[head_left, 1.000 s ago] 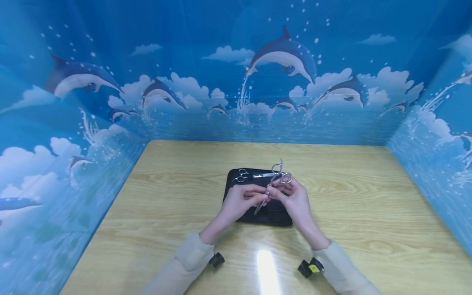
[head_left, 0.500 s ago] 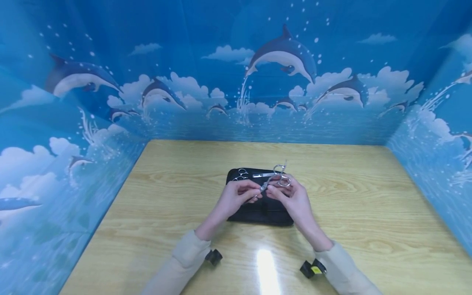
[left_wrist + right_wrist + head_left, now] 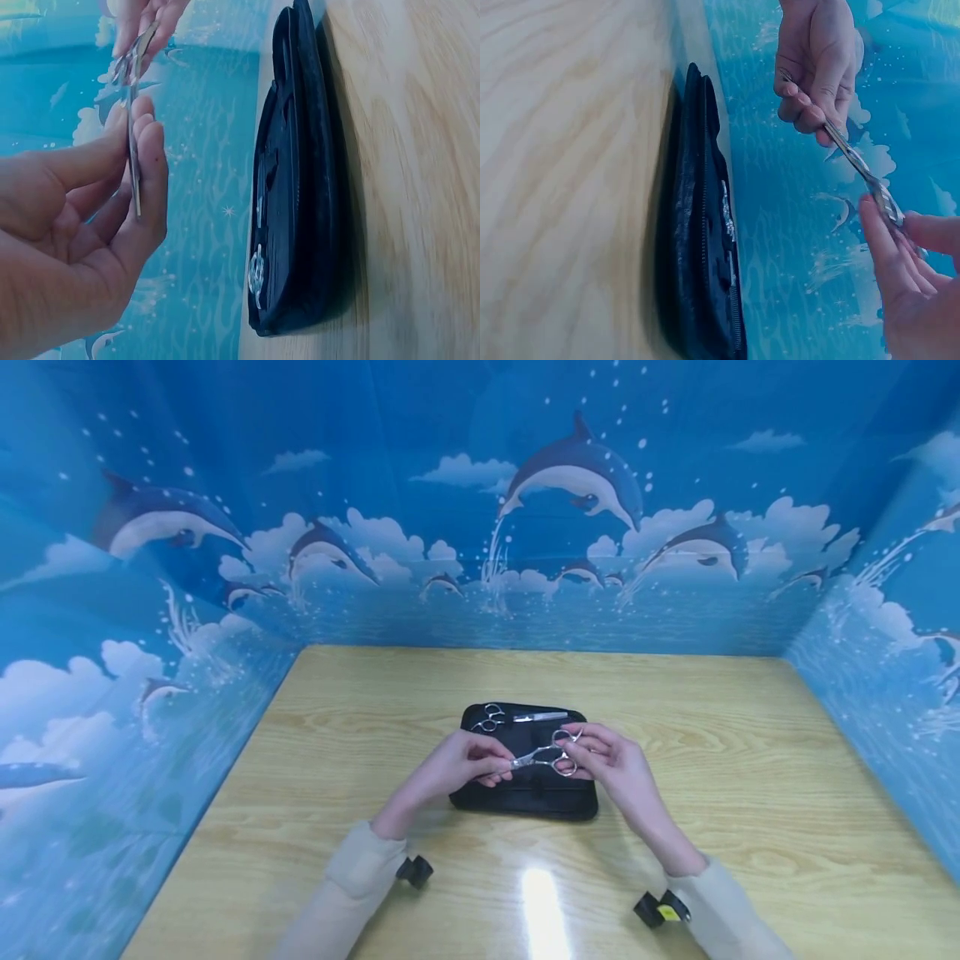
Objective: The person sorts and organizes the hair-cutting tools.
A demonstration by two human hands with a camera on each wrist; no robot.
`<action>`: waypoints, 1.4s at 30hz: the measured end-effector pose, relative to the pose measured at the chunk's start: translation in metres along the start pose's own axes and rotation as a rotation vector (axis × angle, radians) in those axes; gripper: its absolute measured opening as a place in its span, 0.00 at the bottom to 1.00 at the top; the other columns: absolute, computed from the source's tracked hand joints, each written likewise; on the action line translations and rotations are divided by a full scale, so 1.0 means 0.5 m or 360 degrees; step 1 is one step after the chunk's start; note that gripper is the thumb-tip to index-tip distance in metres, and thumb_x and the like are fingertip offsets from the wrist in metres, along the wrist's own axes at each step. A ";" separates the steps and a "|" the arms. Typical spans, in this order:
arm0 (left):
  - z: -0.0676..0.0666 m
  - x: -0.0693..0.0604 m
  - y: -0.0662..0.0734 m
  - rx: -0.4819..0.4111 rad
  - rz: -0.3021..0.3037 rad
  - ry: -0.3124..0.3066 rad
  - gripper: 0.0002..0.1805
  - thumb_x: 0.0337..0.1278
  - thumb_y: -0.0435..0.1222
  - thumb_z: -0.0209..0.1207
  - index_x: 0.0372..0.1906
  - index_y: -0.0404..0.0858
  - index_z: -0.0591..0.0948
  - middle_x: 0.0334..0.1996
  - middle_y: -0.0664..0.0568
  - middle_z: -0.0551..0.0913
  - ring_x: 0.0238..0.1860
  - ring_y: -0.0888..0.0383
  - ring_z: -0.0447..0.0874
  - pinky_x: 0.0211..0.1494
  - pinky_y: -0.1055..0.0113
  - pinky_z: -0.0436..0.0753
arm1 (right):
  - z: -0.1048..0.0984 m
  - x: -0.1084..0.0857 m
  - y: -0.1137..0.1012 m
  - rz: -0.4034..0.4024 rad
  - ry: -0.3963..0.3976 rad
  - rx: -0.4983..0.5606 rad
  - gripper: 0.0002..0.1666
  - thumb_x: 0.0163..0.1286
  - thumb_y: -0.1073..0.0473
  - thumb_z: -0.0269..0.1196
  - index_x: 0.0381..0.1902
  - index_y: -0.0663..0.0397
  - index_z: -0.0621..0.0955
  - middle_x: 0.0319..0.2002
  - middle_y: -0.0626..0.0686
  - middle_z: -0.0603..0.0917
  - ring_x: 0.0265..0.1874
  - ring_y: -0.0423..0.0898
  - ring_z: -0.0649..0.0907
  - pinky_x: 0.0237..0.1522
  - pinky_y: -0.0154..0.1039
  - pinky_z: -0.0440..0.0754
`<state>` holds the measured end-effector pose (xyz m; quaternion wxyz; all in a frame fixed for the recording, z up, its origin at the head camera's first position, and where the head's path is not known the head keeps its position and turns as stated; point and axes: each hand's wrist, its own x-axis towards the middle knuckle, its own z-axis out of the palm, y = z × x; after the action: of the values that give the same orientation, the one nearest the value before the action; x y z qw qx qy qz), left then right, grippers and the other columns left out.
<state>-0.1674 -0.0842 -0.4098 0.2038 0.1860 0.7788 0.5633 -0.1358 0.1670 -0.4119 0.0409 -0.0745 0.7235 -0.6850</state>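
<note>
A pair of silver hairdressing scissors (image 3: 534,757) is stretched between my two hands above a black zippered case (image 3: 525,803). Its blades point left and look closed. My left hand (image 3: 459,767) pinches the blades between thumb and fingers, which cover most of them. At the other end, my right hand (image 3: 613,764) holds the finger rings between thumb and fingers. The left wrist view shows the scissors (image 3: 133,150) edge-on, well off the case. In the case lie another pair of ring handles (image 3: 491,718) and a silver blade (image 3: 542,716).
The case lies on a light wood-grain table (image 3: 720,760). A blue dolphin-print backdrop (image 3: 465,527) rises along the table's back and both sides. Black wrist devices (image 3: 415,871) are on both sleeves.
The scissors have turned from steeply slanted to nearly level, blades leftward. My left hand has shifted left along the blades, and my right hand has moved its grip to the rings.
</note>
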 end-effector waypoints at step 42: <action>-0.004 0.003 -0.005 0.0313 -0.0071 -0.0114 0.06 0.65 0.34 0.66 0.40 0.37 0.89 0.33 0.43 0.90 0.38 0.42 0.88 0.43 0.54 0.89 | -0.001 -0.021 0.027 -0.0036 -0.0092 -0.0620 0.29 0.57 0.74 0.73 0.57 0.63 0.80 0.50 0.63 0.84 0.36 0.48 0.90 0.31 0.35 0.88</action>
<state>-0.1697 -0.0857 -0.4116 0.2248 0.2077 0.8265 0.4726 -0.1263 0.1700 -0.4256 0.0389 -0.1089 0.8401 -0.5299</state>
